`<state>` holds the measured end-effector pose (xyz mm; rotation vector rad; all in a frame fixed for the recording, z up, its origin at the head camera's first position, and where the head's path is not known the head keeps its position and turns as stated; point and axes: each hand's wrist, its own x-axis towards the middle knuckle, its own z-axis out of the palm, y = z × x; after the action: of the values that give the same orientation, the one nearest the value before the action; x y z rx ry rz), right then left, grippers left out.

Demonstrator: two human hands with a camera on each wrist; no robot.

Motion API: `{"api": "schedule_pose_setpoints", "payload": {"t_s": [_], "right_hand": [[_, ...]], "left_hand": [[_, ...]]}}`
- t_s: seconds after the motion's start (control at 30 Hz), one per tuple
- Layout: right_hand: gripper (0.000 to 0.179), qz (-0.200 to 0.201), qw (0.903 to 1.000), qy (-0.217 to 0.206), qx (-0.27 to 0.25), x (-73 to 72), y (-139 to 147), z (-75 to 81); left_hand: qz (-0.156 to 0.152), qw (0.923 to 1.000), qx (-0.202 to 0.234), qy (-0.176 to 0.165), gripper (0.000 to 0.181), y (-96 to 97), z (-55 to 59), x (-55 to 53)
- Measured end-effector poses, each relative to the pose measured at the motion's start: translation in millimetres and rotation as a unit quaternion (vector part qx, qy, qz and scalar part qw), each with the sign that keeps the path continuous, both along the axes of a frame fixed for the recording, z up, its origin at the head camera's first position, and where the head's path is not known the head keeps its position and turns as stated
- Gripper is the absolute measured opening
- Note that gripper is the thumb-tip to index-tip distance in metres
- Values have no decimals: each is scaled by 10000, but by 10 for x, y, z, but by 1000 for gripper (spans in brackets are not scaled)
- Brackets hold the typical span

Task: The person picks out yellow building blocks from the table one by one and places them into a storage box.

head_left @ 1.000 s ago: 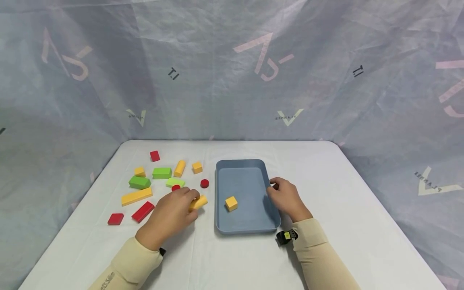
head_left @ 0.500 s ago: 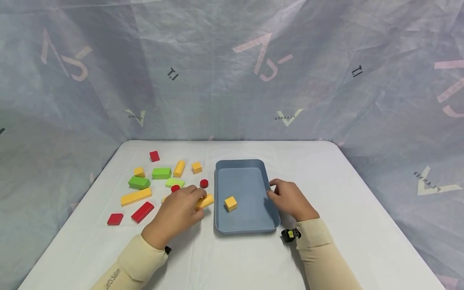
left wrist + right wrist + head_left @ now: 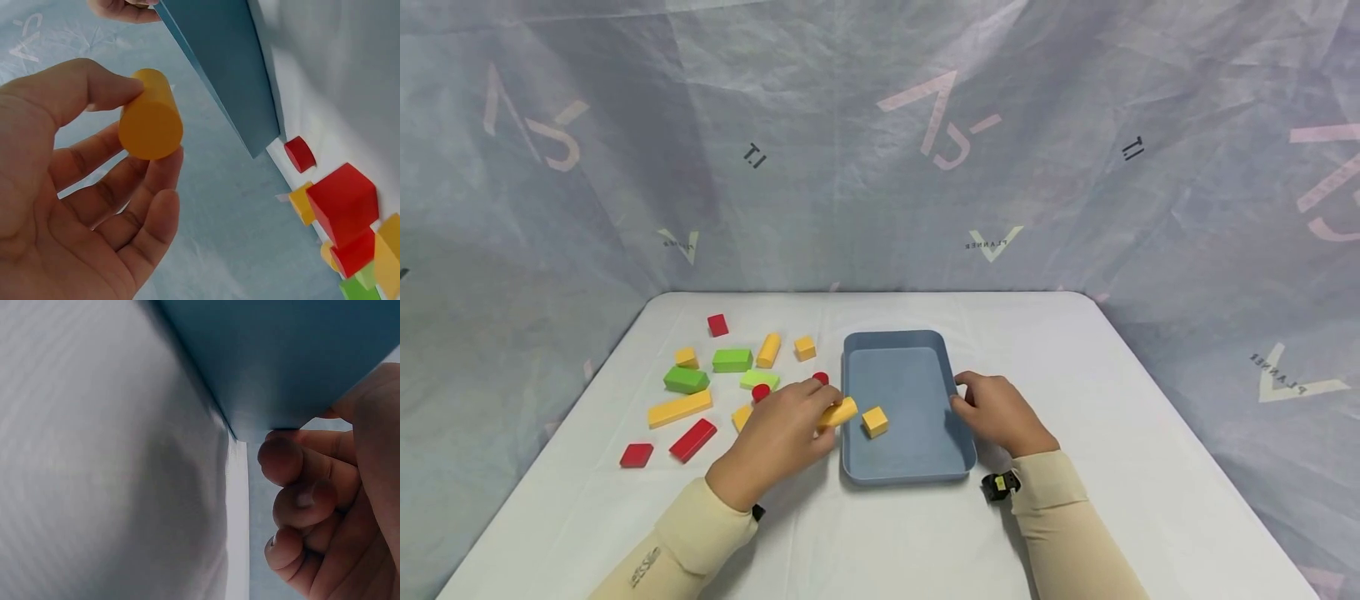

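In the head view my left hand (image 3: 782, 433) pinches a yellow cylinder block (image 3: 838, 413) at the left rim of the blue-grey tray (image 3: 910, 481). The left wrist view shows the cylinder's round end (image 3: 151, 132) between thumb and fingers, raised off the table. Inside the tray, toward its left side, lies a yellow cube (image 3: 876, 422). My right hand (image 3: 1003, 414) grips the tray's right rim; in the right wrist view its curled fingers (image 3: 300, 506) are against the outer wall, with the thumb mostly hidden.
Left of the tray, several wooden blocks lie on the white table (image 3: 1135, 500): green blocks (image 3: 732, 360), a long yellow bar (image 3: 680, 409), a red bar (image 3: 693, 440), red discs and cubes. A grey cloth backdrop (image 3: 850, 167) surrounds the table.
My left hand has moved right with the yellow cylinder, from the table beside the blocks to the tray's left rim. The right hand stays at the tray's right side, shifted only slightly.
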<state>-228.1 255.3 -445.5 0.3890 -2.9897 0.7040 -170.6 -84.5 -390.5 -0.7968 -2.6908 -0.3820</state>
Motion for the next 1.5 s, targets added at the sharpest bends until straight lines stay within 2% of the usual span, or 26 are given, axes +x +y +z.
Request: {"api": "schedule_pose_setpoints", "payload": {"t_s": [0.17, 0.5, 1.0, 1.37, 1.5], "right_hand": [[41, 18, 10000, -4, -4, -10, -3, 0], [40, 30, 10000, 90, -4, -18, 1, 5], [39, 15, 10000, 71, -1, 0, -11, 25], [40, 17, 10000, 49, 20, 3, -4, 15], [40, 21, 10000, 45, 13, 4, 5, 10]], "left_hand": [[-247, 9993, 163, 244, 28, 47, -7, -6], [-301, 9992, 139, 210, 28, 133, -21, -22], [-812, 9951, 301, 480, 25, 246, -40, -31], [-978, 9935, 164, 562, 24, 322, -84, -36], [-983, 9939, 54, 488, 23, 347, -101, -32]]}}
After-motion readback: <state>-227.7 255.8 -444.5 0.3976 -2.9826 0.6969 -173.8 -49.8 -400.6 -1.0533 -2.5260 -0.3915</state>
